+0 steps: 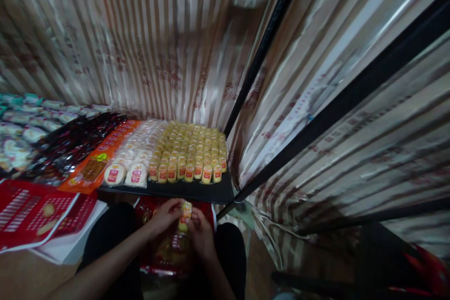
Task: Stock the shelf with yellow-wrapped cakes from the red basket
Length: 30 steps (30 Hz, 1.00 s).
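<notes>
while left fingers and right fingers pinch a yellow packet, similar packets on black shelf

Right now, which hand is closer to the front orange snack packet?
Left: the left hand is to the right of the front orange snack packet; the right hand is farther right.

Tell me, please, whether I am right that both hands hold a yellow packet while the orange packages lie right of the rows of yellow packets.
The side is wrong: the head view shows the orange packages left of the rows of yellow packets. The left hand and right hand do hold a yellow packet.
</notes>
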{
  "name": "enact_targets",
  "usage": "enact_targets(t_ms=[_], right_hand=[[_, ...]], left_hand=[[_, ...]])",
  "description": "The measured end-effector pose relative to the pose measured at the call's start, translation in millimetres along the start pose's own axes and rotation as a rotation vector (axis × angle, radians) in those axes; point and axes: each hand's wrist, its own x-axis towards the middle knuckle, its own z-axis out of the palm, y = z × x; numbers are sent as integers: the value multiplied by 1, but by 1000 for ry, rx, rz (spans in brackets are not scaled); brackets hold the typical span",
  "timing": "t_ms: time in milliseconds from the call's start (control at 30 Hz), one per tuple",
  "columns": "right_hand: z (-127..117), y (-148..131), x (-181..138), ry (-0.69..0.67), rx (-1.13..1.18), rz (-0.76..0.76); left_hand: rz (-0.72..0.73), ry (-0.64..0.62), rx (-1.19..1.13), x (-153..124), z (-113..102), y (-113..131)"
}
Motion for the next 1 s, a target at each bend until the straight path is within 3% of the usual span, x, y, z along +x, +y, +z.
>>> enact_targets(t_ms=[167, 367, 500, 667, 767, 1000], right_hand=[[-9, -16, 8, 59, -73, -57], [-23, -21, 13, 236, -269, -111], [-32, -22, 20, 473, -487, -271], [-41, -31, 34, 620, -649, -400], [-44, -36, 38, 703, -728, -464], [-45, -9, 55, 632, -778, -431]], left_hand=[[150, -22, 275, 13, 2, 29], [245, -161, 355, 28, 11, 60], [331, -135, 383, 44, 29, 86], [490, -142, 460, 71, 58, 103], [512, -88, 521, 85, 71, 109], [499, 162, 638, 123, 84, 140]])
